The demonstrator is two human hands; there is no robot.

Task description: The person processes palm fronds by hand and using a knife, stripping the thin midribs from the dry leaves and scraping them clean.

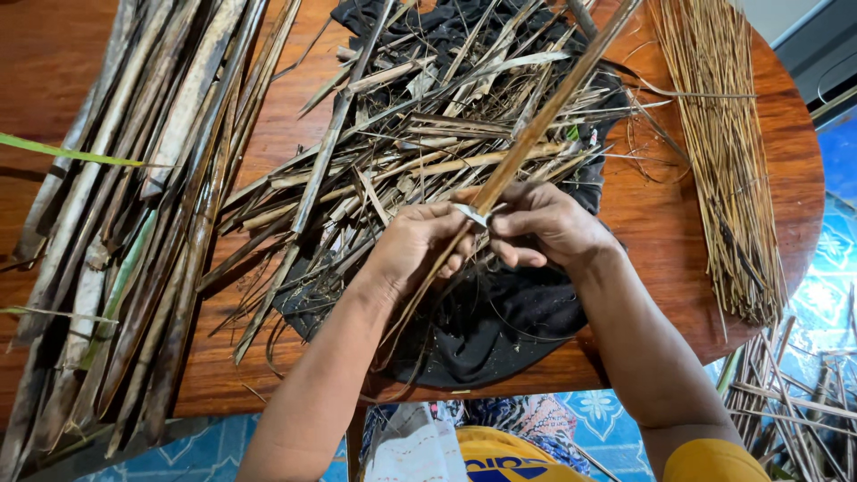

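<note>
1. At table centre, over the black cloth (pixel 518 312), I see the long brown leaf stalk (pixel 544 112) running up toward 1 o'clock.
2. My left hand (pixel 420 245) is clenched round its lower part; my right hand (pixel 544 223) pinches a small blade (pixel 470 212) against it.
3. At 12 o'clock lies a heap of stripped scraps (pixel 402 152); at 3 o'clock, a bundle of thin cleaned ribs (pixel 723 152).
4. At 9 o'clock, many wide dry fronds (pixel 143 205) lie unworked; I judge that much remains.
</note>
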